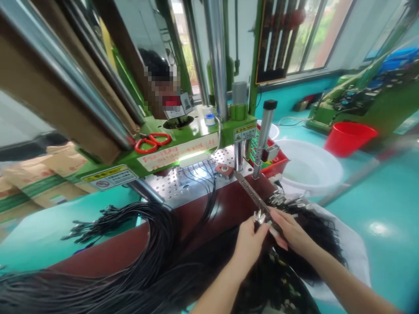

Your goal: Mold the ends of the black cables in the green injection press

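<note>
My left hand [249, 239] is closed around a small bunch of silver cable connectors [260, 217], their metal ends poking up above the fingers. Close beside it, my right hand [293, 231] grips the near end of a long, narrow metal bar [252, 192] with a row of slots along it. The bar slants away over the brown ledge [225, 200], its far end near the perforated plate of the machine. Under and around my hands lie black cables [157, 244], and more connector ends [291, 200] rest on the white sack at the right.
A green press [183, 144] stands ahead, with red-handled scissors [152, 143] and a tape roll [210, 119] on top. Black cables run out from under it. To the right are a white tub [310, 165], a red bucket [348, 137] and a red crate [278, 163]. A person is behind the press.
</note>
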Tool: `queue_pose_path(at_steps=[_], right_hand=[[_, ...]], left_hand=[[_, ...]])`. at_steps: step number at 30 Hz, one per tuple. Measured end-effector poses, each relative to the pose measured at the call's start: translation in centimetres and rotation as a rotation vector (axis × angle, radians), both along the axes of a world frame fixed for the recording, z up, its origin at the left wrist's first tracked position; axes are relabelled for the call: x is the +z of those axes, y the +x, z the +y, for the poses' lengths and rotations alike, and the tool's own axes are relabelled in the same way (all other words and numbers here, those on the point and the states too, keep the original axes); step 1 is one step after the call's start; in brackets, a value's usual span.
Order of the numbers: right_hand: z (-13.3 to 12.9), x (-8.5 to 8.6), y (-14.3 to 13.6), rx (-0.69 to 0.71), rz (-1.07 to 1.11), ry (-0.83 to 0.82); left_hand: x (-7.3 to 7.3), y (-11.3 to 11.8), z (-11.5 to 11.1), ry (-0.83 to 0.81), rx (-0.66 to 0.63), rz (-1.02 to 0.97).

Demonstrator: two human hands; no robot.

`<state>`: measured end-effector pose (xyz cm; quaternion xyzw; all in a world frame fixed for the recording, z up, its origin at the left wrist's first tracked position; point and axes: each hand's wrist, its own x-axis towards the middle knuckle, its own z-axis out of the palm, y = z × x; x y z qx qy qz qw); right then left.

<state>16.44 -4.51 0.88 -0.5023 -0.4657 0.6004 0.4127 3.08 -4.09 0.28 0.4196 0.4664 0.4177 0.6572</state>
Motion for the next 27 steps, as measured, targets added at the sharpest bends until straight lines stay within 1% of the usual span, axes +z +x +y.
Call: queue_pose_path(at_steps=[3,5,9,13,15,17,18,21,22,23,25,27], right_hand=[[-0.1,-0.1,-0.4,-0.043,0.045,0.030],[0.0,0.2,-0.5,-0.066,0.036,0.026],[-0.1,0.2,-0.5,-0.076,0.004,0.045],[-0.5,0.1,-0.6,-0.068,-0.093,0.074],[-0.6,0.1,-0.7,-0.056,-0.087,0.081],[-0.5,0.0,-0.7,-0.063,-0.025,0.039],[-0.4,0.0,-0.7,-0.086,0.014,0.007],[-0.1,0.1,-0.4,-0.186,0.101,-0.034],[-0.1,0.2,-0.3,-0.206,0.120,-0.034],[-0.1,0.2,-0.3,-0.216,0.135,-0.035],[-0.1,0.3,-0.2,-0.205,0.149,-0.043],[-0.2,0.4,-0.2,-0.180,0.142,-0.048]], left_hand=[[-1.1,0.6,0.0,0.052,0.001,0.068],[-1.3,0.6,0.1,0.074,0.008,0.101],[-1.0,0.3,0.1,0.101,0.003,0.143],[-0.8,0.1,-0.1,0.126,-0.026,0.163],[-0.7,0.0,-0.2,0.127,-0.033,0.168],[-0.5,-0.1,-0.3,0.129,-0.018,0.151],[-0.3,-0.2,-0.3,0.134,0.011,0.130],[0.5,-0.3,-0.2,0.131,0.171,-0.011],[0.8,-0.3,-0.1,0.113,0.213,-0.073],[1.0,-0.3,-0.1,0.086,0.229,-0.123],[1.2,-0.1,0.0,0.013,0.186,-0.162],[1.0,0.2,0.1,-0.044,0.130,-0.089]])
